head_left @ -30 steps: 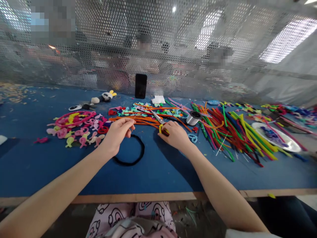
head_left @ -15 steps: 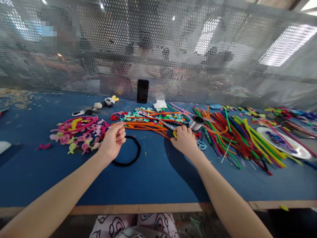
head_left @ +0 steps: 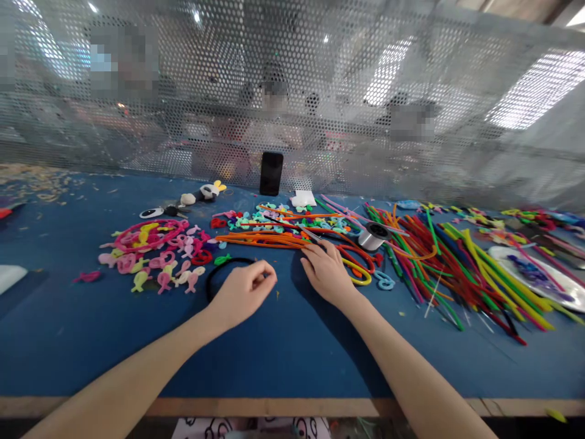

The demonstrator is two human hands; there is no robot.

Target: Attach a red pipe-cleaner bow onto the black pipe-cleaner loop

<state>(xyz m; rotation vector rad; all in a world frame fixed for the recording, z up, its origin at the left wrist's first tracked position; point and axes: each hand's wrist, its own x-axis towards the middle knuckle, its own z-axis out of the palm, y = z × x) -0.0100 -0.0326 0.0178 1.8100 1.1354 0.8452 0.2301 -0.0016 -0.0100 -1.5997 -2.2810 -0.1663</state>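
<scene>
My left hand (head_left: 244, 292) is closed, thumb and fingers curled together above the near part of a black ring (head_left: 214, 280); whether anything is in them is hidden. My right hand (head_left: 326, 269) lies palm down with its fingers stretched out. Its fingertips reach the right end of a row of orange pipe cleaners (head_left: 260, 239). Right beside it are scissors, with a yellow handle loop (head_left: 363, 280) and a red-orange one; their blades point to the back left. A small green twisted piece (head_left: 222, 260) sits just behind the black ring.
Pink and yellow twisted shapes (head_left: 162, 259) are heaped at left. A wire spool (head_left: 373, 236) stands beside many coloured pipe cleaners (head_left: 479, 268) at right. Farther right is a white plate (head_left: 503, 253). A phone (head_left: 271, 174) leans on the perforated screen (head_left: 205, 128); people are behind it.
My left hand has come nearer and to the right, over the black ring, uncovering the green piece. My right hand has slid off the scissors' handles to the left, its fingers now straightened.
</scene>
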